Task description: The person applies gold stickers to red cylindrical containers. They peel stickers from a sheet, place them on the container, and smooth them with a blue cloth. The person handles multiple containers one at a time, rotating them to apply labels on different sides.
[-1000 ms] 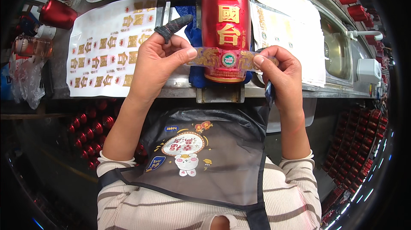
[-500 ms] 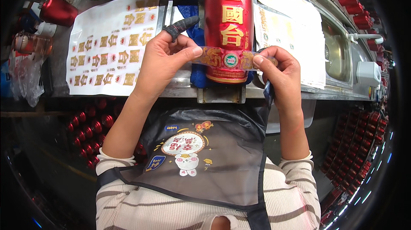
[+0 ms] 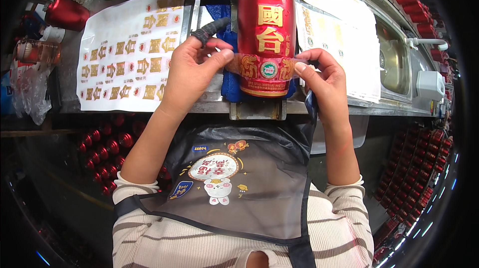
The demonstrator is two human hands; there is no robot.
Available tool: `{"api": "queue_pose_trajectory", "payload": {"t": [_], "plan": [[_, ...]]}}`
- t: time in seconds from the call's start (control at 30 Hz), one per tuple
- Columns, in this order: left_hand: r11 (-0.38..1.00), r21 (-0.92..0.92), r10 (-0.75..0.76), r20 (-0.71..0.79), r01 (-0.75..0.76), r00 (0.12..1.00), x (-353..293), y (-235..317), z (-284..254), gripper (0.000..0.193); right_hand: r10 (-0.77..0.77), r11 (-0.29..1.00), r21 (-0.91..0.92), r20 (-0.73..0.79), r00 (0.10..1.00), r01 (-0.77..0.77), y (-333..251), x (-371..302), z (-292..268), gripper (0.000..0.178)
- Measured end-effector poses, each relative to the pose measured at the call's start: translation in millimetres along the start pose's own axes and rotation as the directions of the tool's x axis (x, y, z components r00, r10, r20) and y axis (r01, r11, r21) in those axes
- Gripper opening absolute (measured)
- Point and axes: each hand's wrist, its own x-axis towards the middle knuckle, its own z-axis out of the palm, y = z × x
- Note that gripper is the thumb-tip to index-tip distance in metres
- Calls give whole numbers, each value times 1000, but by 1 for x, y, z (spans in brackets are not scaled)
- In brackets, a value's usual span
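I have the red bottle just past twelve o'clock in my head view, on blue cloth over the metal tabletop, its neck toward twelve. A translucent decal strip with gold figures and a round green-and-white emblem crosses the bottle's lower front.

Taking the bottle as my clock centre, the left hand sits at eight, its fingers pinching the strip's near end; a dark knit finger cover wraps one finger. The right hand is at four, thumb and forefinger nipping the other end.

At nine I see a gold-printed decal sheet; at three, a stack of decal sheets, with a sink beyond. More red bottles stand in rows between four and five.
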Motion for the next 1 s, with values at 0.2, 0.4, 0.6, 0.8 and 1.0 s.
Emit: {"api": "queue_pose_trajectory", "payload": {"t": [0.2,0.4,0.6,0.8,1.0], "plan": [[986,-70,153,25,-151,988,-7,1,12,66,-166,985,-71,-121,979,158,7,-1,5,30],[981,13,191,114,-194,975,-5,0,22,80,-185,982,36,5,983,184,15,4,17,51],[983,-10,182,123,-182,976,-3,0,20,82,-165,986,15,38,986,165,12,5,14,53],[989,-72,140,144,-131,980,-3,1,19,82,-128,988,96,57,990,122,16,7,13,52],[983,-53,182,127,-177,975,-2,-2,19,81,-117,991,78,91,989,110,14,10,11,51]]}}
